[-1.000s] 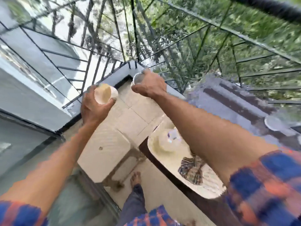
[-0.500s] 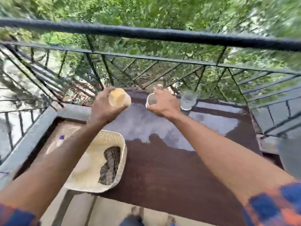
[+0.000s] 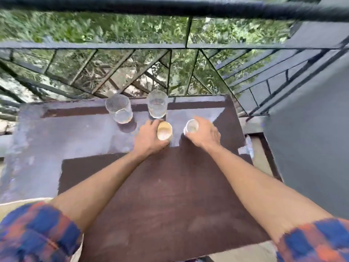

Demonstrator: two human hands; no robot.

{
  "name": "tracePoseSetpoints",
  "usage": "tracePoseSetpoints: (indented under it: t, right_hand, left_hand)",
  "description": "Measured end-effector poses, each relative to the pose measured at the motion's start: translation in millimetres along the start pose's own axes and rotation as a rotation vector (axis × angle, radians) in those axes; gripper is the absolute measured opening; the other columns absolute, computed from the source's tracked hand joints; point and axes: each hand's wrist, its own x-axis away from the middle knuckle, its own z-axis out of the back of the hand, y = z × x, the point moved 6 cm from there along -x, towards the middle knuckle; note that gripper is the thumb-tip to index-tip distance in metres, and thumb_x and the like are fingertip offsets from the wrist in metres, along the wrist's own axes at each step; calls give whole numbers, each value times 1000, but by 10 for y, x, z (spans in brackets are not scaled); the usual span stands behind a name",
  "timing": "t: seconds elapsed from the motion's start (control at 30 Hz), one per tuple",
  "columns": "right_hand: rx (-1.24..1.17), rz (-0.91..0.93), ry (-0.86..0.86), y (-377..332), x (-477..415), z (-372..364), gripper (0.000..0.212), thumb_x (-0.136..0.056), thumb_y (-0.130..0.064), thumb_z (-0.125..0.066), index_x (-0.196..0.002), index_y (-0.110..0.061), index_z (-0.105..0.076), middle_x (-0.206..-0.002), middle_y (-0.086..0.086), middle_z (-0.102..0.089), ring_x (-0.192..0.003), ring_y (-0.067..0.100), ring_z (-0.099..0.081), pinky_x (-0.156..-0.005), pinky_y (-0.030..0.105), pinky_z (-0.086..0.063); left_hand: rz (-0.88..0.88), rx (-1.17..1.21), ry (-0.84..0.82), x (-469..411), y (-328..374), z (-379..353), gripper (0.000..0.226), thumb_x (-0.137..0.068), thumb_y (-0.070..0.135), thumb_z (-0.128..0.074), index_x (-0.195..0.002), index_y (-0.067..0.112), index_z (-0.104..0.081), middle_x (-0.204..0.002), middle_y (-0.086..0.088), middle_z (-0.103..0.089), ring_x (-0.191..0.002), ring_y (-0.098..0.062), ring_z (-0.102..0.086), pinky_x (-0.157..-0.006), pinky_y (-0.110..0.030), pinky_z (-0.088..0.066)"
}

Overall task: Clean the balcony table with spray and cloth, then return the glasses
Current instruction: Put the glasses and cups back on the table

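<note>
On brown tabletop [image 3: 160,195], L hand [image 3: 149,140] round cream glass [image 3: 164,131], R hand [image 3: 204,134] clear one [image 3: 191,126]

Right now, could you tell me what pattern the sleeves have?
Blue and orange checks on the sleeves, in the head view.

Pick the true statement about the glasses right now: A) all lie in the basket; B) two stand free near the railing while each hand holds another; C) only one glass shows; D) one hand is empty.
B: two clear glasses stand free by the railing; the left hand and right hand each hold one.
</note>
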Motion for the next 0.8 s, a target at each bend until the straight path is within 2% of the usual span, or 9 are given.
tracePoseSetpoints:
  t: [0.1,0.27,0.5,0.63,0.8]
  right_hand:
    - [-22,-34,21,135,-238,20,66,-80,-49,-67,-142,-41,-47,-143,0,-54,-130,29,-52,-105,40,-42]
    - [-28,-50,66,259,-667,76,66,-76,-53,-66,-138,-42,-49,-132,1,-56,-121,30,-57,-97,41,-46]
    - [-58,-40,104,487,-1173,205,67,-74,-48,-66,-138,-45,-49,-126,3,-56,-118,31,-57,-97,42,-47]
    - [-75,-39,106,586,-1343,269,67,-76,-47,-67,-140,-44,-50,-125,4,-53,-117,33,-57,-97,42,-46]
    - [-112,-13,106,646,-1462,242,68,-77,-46,-67,-142,-42,-49,-123,4,-53,-118,32,-56,-96,39,-45]
  left_hand:
    - [7,44,-49,-260,68,-242,72,-71,46,-80,-135,20,-57,-124,-14,-61,-118,-35,-55,-100,-41,-43]
    - [-3,68,-48,-660,307,-506,68,-73,38,-81,-133,16,-57,-121,-15,-62,-116,-35,-56,-99,-38,-42]
    - [-11,8,7,-1057,537,-761,73,-81,29,-74,-147,13,-47,-128,-21,-53,-119,-42,-52,-104,-49,-43]
    - [45,-9,20,-1200,556,-841,75,-81,24,-72,-150,14,-44,-140,-21,-46,-128,-42,-46,-112,-47,-36]
    - [61,-8,9,-1287,557,-887,74,-85,29,-72,-151,19,-42,-146,-18,-42,-131,-40,-44,-112,-46,-36]
